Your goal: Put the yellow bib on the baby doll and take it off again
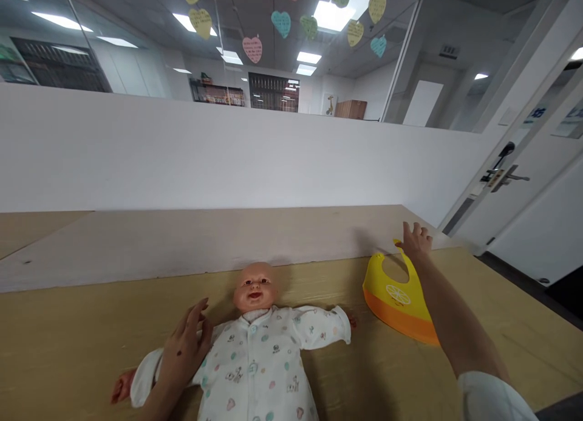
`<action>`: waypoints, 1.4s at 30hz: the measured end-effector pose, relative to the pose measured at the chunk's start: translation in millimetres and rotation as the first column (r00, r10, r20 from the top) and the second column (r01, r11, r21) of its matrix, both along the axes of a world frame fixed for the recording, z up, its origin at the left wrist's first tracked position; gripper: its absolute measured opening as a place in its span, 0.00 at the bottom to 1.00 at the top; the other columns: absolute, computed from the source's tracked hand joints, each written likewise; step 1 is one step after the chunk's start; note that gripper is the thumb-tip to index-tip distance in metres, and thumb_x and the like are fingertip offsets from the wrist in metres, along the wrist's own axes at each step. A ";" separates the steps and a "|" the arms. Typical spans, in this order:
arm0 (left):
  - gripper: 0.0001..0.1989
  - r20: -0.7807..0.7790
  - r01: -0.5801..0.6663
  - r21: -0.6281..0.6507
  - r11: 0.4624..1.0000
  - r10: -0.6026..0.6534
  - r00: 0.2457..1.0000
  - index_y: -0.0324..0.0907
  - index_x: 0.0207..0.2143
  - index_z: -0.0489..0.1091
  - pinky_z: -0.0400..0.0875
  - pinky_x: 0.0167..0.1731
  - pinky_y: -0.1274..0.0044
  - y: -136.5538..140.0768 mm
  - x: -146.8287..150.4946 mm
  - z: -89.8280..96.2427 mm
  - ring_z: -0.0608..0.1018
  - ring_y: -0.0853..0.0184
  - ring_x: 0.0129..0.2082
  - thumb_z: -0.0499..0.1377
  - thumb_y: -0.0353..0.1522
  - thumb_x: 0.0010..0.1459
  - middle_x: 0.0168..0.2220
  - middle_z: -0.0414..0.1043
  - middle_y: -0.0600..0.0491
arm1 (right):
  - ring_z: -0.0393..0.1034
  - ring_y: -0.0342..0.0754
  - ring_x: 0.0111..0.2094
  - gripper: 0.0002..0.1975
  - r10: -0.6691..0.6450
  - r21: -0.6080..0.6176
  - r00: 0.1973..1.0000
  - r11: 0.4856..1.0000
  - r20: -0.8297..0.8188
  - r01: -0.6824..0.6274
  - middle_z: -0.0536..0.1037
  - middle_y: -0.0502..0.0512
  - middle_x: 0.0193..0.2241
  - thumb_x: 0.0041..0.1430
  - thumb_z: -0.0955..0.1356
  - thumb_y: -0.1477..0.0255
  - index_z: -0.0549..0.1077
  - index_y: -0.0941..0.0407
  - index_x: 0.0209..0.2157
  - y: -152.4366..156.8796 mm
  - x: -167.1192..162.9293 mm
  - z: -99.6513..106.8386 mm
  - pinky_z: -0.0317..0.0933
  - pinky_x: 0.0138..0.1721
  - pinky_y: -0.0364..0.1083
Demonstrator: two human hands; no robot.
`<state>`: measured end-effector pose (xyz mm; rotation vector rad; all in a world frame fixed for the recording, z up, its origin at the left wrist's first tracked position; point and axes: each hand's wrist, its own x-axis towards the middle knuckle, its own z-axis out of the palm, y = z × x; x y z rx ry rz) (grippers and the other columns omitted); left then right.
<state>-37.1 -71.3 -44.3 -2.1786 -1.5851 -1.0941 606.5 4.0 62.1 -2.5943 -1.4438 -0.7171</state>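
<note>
A baby doll [257,360] lies on its back with its head away from me, in a white sleepsuit with small coloured prints. Its arms are spread to both sides. My left hand [184,342] is over the doll's arm and shoulder on the left, fingers loosely stretched and thumb apart, gripping nothing. To the right of the doll is a yellow baby bib [398,290] with an orange lower pocket and a citrus-slice print. My right hand [415,242] is at the bib's upper right strap, fingers extended and thumb by the strap end. My forearm hides the bib's right edge.
The doll and bib are on a yellowish wooden surface [82,324]. Behind them runs a pale raised board [218,236] against a white wall [228,160]. Glass panes with heart-shaped notes are above. A door with a metal handle [505,178] stands at the right.
</note>
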 end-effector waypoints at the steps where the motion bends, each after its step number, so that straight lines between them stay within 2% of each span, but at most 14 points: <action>1: 0.17 -0.007 0.004 0.008 1.000 -0.004 1.000 0.38 0.53 0.63 0.74 0.31 0.77 0.3 -0.3 -0.8 0.80 0.64 0.32 0.51 0.31 0.62 0.38 0.76 0.46 | 0.58 0.66 0.57 0.35 -0.020 0.021 1.000 1.000 0.013 0.020 0.62 0.70 0.59 0.55 0.72 0.66 0.59 0.59 0.61 1.5 -2.9 4.7 0.59 0.49 0.57; 6: 0.14 -0.048 0.036 0.028 0.999 -0.035 0.998 0.40 0.50 0.65 0.74 0.32 0.76 2.3 -3.3 -5.4 0.81 0.64 0.35 0.50 0.31 0.63 0.42 0.76 0.45 | 0.61 0.67 0.54 0.25 -0.009 0.041 0.993 0.999 -0.122 0.014 0.66 0.74 0.54 0.59 0.68 0.71 0.64 0.63 0.57 4.4 -23.6 2.9 0.60 0.48 0.57; 9: 0.10 -0.074 0.088 0.036 0.995 -0.085 0.994 0.41 0.45 0.68 0.74 0.36 0.75 2.7 -4.8 -4.8 0.81 0.62 0.37 0.50 0.31 0.63 0.41 0.77 0.46 | 0.64 0.64 0.53 0.19 0.204 0.090 0.934 0.979 -0.294 -0.185 0.70 0.74 0.51 0.60 0.64 0.74 0.69 0.66 0.52 -3.7 -53.4 -23.9 0.60 0.52 0.58; 11: 0.09 -0.072 0.113 0.033 0.993 -0.110 0.991 0.43 0.42 0.68 0.74 0.36 0.75 1.7 -4.8 -0.9 0.81 0.63 0.36 0.50 0.32 0.63 0.38 0.78 0.48 | 0.67 0.58 0.52 0.16 0.348 0.114 0.876 0.937 -0.334 -0.329 0.73 0.68 0.50 0.61 0.63 0.73 0.71 0.62 0.49 -17.2 -83.9 -48.0 0.60 0.55 0.55; 12: 0.09 -0.071 0.124 0.026 0.992 -0.122 0.990 0.43 0.41 0.69 0.74 0.36 0.75 0.9 -4.5 1.9 0.80 0.63 0.35 0.50 0.32 0.63 0.37 0.78 0.49 | 0.68 0.57 0.51 0.15 0.485 0.199 0.794 0.875 -0.366 -0.442 0.74 0.67 0.48 0.61 0.62 0.73 0.72 0.62 0.47 -26.9 -101.7 -59.6 0.60 0.55 0.55; 14: 0.09 -0.077 0.155 0.005 0.988 -0.154 0.985 0.43 0.40 0.69 0.74 0.35 0.75 -1.2 -4.0 7.8 0.80 0.64 0.34 0.50 0.32 0.64 0.35 0.78 0.50 | 0.69 0.53 0.50 0.15 0.609 0.224 0.692 0.790 -0.388 -0.570 0.76 0.61 0.47 0.62 0.62 0.68 0.73 0.57 0.46 -51.1 -140.0 -77.3 0.63 0.55 0.52; 16: 0.10 -0.101 0.177 -0.033 0.984 -0.180 0.979 0.43 0.40 0.70 0.74 0.36 0.73 -4.0 -3.5 11.3 0.80 0.63 0.34 0.50 0.33 0.64 0.35 0.78 0.49 | 0.68 0.53 0.52 0.18 0.749 0.299 0.514 0.648 -0.418 -0.700 0.74 0.62 0.50 0.64 0.61 0.63 0.72 0.57 0.48 -78.5 -177.4 -84.6 0.63 0.55 0.53; 19: 0.13 -0.146 0.171 -0.086 0.981 -0.182 0.972 0.41 0.39 0.71 0.74 0.38 0.69 -9.7 -1.5 9.3 0.79 0.61 0.36 0.48 0.33 0.65 0.37 0.79 0.46 | 0.64 0.51 0.57 0.22 0.798 0.213 0.320 0.478 -0.510 -0.852 0.70 0.61 0.55 0.65 0.61 0.59 0.68 0.56 0.55 -113.5 -222.5 -79.5 0.61 0.58 0.51; 22: 0.17 -0.173 0.174 -0.137 0.975 -0.197 0.965 0.41 0.39 0.73 0.74 0.39 0.66 -16.5 3.7 3.4 0.80 0.59 0.37 0.45 0.33 0.66 0.38 0.79 0.45 | 0.56 0.54 0.63 0.31 0.775 0.072 0.280 0.385 -0.567 -0.920 0.63 0.61 0.62 0.62 0.64 0.53 0.63 0.55 0.61 -131.2 -250.3 -71.0 0.54 0.62 0.55; 26: 0.19 -0.156 0.133 -0.232 0.963 -0.172 0.973 0.42 0.40 0.75 0.74 0.38 0.67 -23.4 11.4 3.4 0.80 0.59 0.38 0.45 0.36 0.67 0.39 0.79 0.45 | 0.50 0.60 0.65 0.38 0.698 -0.096 0.391 0.422 -0.600 -0.901 0.56 0.61 0.66 0.59 0.66 0.52 0.56 0.52 0.66 -134.5 -269.4 -66.4 0.50 0.63 0.59; 29: 0.18 -0.153 0.138 -0.266 0.954 -0.184 0.971 0.42 0.42 0.75 0.74 0.42 0.68 -28.8 9.6 9.2 0.80 0.59 0.41 0.45 0.35 0.67 0.41 0.79 0.46 | 0.53 0.61 0.64 0.37 0.647 -0.174 0.447 0.441 -0.618 -0.880 0.59 0.61 0.65 0.59 0.67 0.58 0.56 0.52 0.67 -132.7 -277.7 -64.4 0.50 0.62 0.59; 33: 0.18 -0.201 0.227 -0.291 0.929 -0.291 0.935 0.43 0.52 0.71 0.70 0.51 0.66 -43.9 -6.8 14.5 0.76 0.58 0.49 0.51 0.33 0.62 0.50 0.77 0.46 | 0.60 0.59 0.60 0.31 0.621 -0.200 0.495 0.483 -0.609 -0.852 0.66 0.61 0.60 0.61 0.65 0.66 0.59 0.53 0.65 -129.5 -280.0 -66.8 0.55 0.58 0.57; 36: 0.27 -0.243 0.223 -0.324 0.919 -0.309 0.920 0.45 0.57 0.67 0.66 0.56 0.63 -56.6 -21.1 13.7 0.72 0.54 0.55 0.56 0.30 0.52 0.55 0.72 0.47 | 0.62 0.59 0.57 0.29 0.598 -0.204 0.517 0.512 -0.613 -0.834 0.69 0.60 0.57 0.59 0.66 0.70 0.63 0.52 0.62 -126.7 -277.2 -72.9 0.57 0.57 0.55; 42: 0.27 -0.244 0.109 -0.423 0.900 -0.228 0.943 0.46 0.56 0.68 0.69 0.50 0.66 -58.8 -28.5 14.3 0.73 0.56 0.50 0.53 0.25 0.52 0.52 0.74 0.47 | 0.68 0.57 0.51 0.24 0.581 -0.169 0.533 0.563 -0.616 -0.809 0.73 0.59 0.51 0.55 0.66 0.75 0.69 0.53 0.55 -119.2 -275.8 -77.1 0.60 0.50 0.50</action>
